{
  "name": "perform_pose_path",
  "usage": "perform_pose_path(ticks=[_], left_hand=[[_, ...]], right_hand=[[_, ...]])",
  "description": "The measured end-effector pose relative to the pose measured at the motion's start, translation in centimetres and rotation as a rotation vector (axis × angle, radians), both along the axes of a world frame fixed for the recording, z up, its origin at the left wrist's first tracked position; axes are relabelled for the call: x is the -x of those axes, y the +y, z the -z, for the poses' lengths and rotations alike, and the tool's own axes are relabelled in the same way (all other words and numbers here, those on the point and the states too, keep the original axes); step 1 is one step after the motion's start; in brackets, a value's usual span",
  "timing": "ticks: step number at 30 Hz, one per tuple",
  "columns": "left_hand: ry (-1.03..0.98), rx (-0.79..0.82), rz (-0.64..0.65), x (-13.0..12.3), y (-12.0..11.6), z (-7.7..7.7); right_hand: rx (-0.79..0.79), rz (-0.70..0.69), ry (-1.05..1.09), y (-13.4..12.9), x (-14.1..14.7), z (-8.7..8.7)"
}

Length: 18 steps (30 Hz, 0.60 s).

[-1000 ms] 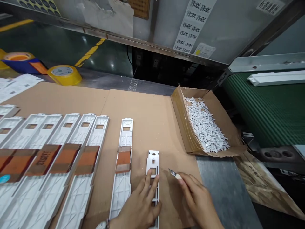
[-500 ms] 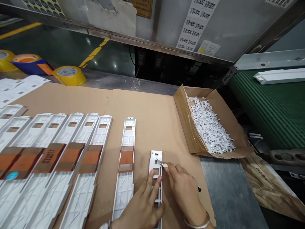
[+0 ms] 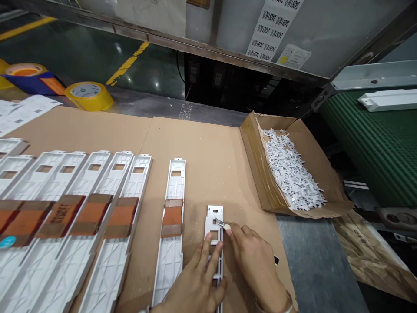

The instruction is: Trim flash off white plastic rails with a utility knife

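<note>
1. Cardboard sheet [image 3: 198,139]: 1, spread beneath the work.
2. Box [image 3: 256,158]: 1, right of the strip, holding many white bits [image 3: 289,169].
3. White strip [image 3: 210,213]: 1, on the sheet, partly covered by the left hand.
4. Left hand [image 3: 197,276]: 1, fingers straight, slightly parted, laid over the strip, seemingly pinning it.
5. Right hand [image 3: 256,256]: 1, closed around the knife.
6. Knife [image 3: 220,223]: 1, tip at the small hole; 1.0 s earlier, right of the strip, apart. Step, as judged: blade work there; next move called for firm pinning, fingertips clear.
</note>
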<state>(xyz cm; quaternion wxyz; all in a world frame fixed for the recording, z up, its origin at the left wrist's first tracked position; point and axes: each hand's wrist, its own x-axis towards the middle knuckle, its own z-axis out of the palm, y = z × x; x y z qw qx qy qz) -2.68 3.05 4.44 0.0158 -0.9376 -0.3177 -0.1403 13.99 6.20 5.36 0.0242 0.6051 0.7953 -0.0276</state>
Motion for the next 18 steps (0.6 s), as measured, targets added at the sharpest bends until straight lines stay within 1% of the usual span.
perform_pose_path(ticks=[3,9,18], left_hand=[[0.015,0.019,0.01,0.0,-0.1,0.2],[-0.044,0.016,-0.01,0.0,-0.2,0.3],[-0.032,-0.023,-0.001,0.1,-0.2,0.6]], right_hand=[[-0.006,-0.005,-0.006,0.0,0.1,-0.1],[0.0,0.006,-0.096,0.1,0.6,-0.5],[0.051,0.077,-0.075,-0.1,0.9,-0.9]])
